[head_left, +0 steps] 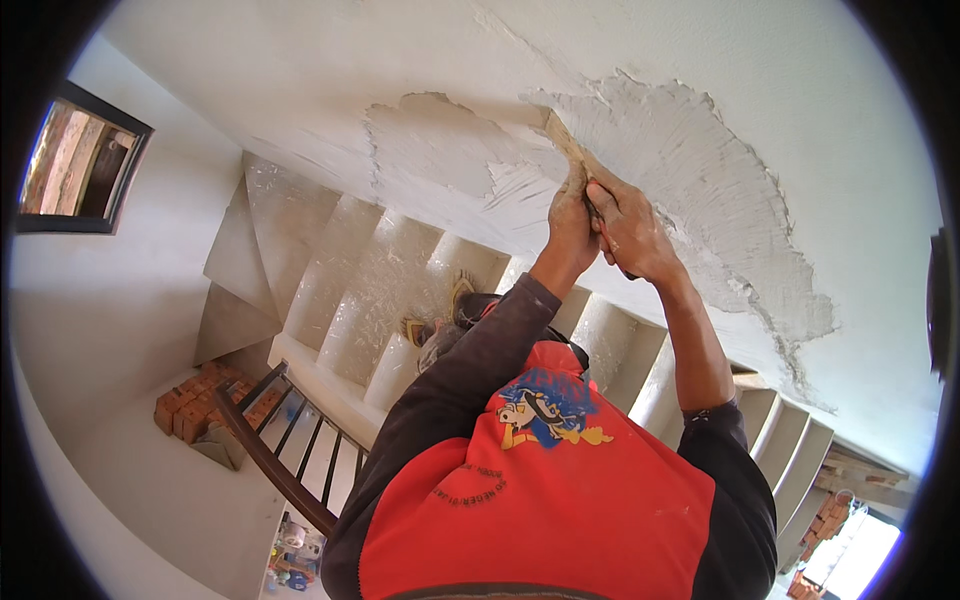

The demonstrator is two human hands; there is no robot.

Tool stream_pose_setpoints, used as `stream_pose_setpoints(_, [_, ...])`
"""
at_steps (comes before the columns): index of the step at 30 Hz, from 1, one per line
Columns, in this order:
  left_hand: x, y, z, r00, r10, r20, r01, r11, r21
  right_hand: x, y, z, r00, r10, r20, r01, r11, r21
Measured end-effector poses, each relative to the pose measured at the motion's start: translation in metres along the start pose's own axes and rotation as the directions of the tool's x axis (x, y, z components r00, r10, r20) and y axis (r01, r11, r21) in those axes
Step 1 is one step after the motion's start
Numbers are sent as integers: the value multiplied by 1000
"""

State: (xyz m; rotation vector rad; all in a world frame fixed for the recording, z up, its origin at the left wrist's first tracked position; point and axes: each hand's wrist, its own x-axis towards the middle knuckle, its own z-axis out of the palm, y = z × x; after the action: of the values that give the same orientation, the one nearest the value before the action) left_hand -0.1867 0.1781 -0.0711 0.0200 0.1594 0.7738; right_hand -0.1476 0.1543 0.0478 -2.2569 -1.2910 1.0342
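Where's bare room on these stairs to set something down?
Free: the splattered treads left of the feet, between wall and curb. Crowded: around the feet; the bricks by the railing; and the wall patch, where left hand and right hand meet on the tool.

We see soft, bright light across the pale wall point(680, 140), with washed-out glare at the lower-right opening point(862, 552). Shadows are faint; fisheye distortion bows edges toward our darkened corners.
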Motion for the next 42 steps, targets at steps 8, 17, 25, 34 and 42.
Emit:
stream_pose_setpoints(8, [11,4,-4,989,-10,-145,12,1000,15,9,0,0,995,-90,-33,86,991,-99])
stream_pose_setpoints(17, [8,15,-5,985,-37,-171,33,999,-22,10,5,8,995,-95,-32,95,995,1])
stream_pose_setpoints(25, [16,13,-11,981,32,-190,-45,997,-65,26,-1,15,959,-281,25,282,949,-140])
stream_pose_setpoints(34, [21,32,-18,981,111,-157,-124,990,-74,50,6,30,900,-434,-28,427,894,-132])
stream_pose_setpoints(42, [35,52,-38,967,134,-218,-157,984,-88,62,-2,21,966,-151,207,193,961,-200])
